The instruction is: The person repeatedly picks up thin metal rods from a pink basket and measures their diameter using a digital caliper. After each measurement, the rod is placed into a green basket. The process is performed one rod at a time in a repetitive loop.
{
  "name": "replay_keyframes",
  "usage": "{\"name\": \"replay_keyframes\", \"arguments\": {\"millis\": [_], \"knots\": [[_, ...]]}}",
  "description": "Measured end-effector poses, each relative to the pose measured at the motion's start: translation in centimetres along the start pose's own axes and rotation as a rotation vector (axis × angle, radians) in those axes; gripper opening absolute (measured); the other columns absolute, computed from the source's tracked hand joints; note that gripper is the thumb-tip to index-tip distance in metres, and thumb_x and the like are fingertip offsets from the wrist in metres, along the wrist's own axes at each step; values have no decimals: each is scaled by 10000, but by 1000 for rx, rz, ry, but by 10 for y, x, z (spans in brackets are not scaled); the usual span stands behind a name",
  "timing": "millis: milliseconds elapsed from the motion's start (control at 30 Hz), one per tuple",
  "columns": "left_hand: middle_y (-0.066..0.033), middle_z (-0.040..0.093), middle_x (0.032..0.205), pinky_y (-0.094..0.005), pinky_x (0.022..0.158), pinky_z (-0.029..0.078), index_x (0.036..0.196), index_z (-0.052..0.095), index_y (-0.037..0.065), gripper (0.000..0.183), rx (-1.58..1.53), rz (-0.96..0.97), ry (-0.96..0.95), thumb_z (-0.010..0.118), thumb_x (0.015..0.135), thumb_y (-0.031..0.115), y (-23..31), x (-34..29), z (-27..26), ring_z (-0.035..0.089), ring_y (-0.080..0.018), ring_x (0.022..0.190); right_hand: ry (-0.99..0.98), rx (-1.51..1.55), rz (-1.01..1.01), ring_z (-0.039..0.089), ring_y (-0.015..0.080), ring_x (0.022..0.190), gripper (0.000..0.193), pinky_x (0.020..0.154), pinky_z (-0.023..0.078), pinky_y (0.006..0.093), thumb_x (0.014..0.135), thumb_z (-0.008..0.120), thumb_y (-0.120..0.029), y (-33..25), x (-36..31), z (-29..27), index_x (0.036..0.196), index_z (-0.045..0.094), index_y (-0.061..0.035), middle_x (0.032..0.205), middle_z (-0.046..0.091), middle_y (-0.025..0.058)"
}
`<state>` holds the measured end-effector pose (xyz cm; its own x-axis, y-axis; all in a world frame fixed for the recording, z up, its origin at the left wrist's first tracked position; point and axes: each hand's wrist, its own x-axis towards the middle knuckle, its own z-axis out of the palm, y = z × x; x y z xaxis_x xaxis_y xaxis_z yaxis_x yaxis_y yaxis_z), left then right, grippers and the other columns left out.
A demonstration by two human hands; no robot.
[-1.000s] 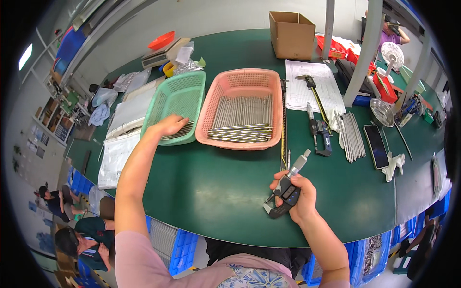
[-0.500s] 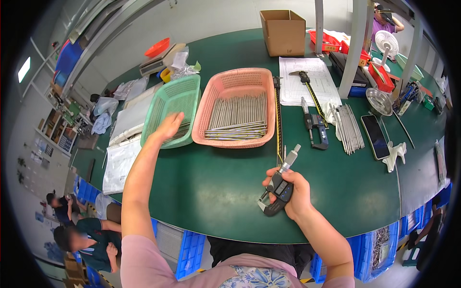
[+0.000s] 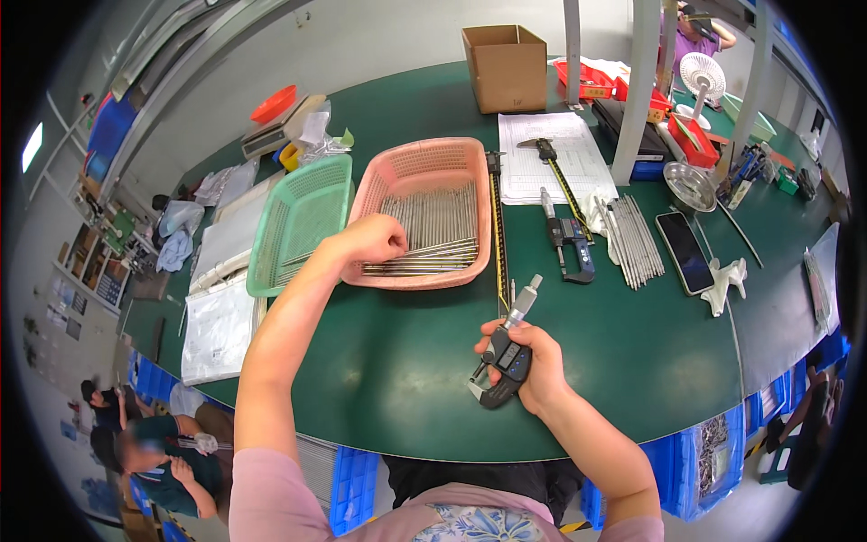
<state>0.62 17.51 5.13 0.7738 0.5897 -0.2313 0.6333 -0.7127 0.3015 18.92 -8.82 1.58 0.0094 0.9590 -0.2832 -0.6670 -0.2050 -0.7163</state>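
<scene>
**A:** Head view, looking down on the green table (image 3: 388,397). What's the right hand (image 3: 533,366) got?

**B:** It's wrapped tight around a digital micrometer (image 3: 502,357), fingers closed on the dark body, the silver thimble end pointing up and away, the whole tool raised over the near part of the table.

**A:** And the left hand (image 3: 368,240)?

**B:** It's over the near left corner of the pink basket (image 3: 424,172), fingers curled inward, right at the metal rods (image 3: 432,226) piled inside. Whether it's actually pinching one, I can't tell.

**A:** What's beside that basket?

**B:** A green basket (image 3: 298,221) touching its left side, with a few rods in it too. On the right edge, a long yellow ruler (image 3: 496,235) lies along the table.

**A:** Further right?

**B:** A digital caliper (image 3: 567,237), then a loose bundle of rods (image 3: 632,239), a dark phone (image 3: 684,253). A sheet of paper (image 3: 555,167) sits behind, and a cardboard box (image 3: 504,54) at the far edge.
</scene>
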Motion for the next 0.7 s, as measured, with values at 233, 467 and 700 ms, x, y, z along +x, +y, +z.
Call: {"name": "replay_keyframes", "arguments": {"millis": [233, 467, 700], "knots": [[-127, 585, 723, -354, 617, 444, 802, 542, 23, 134, 141, -35, -122, 544, 745, 144, 5, 0, -5, 569, -274, 686, -17, -3, 10, 503, 191, 508, 399, 513, 443, 296, 731, 443, -290, 0, -1, 3, 971, 521, 20, 794, 576, 164], [-100, 528, 682, -326, 545, 429, 819, 467, 25, 112, -54, 165, 565, 440, 841, 131, 44, -44, -5, 511, -242, 566, -22, -31, -47, 505, 171, 502, 380, 497, 428, 272, 724, 460, -282, -1, -3, 3, 959, 524, 10, 785, 579, 155], [-107, 447, 762, -210, 482, 386, 926, 334, 51, 135, -1403, 428, 638, 377, 909, 179, 128, -99, 78, 421, -109, 533, -62, -246, -133, 516, 103, 515, 207, 469, 417, 207, 734, 619, -119, -3, -7, 9, 886, 534, -7, 759, 594, 99]]}}
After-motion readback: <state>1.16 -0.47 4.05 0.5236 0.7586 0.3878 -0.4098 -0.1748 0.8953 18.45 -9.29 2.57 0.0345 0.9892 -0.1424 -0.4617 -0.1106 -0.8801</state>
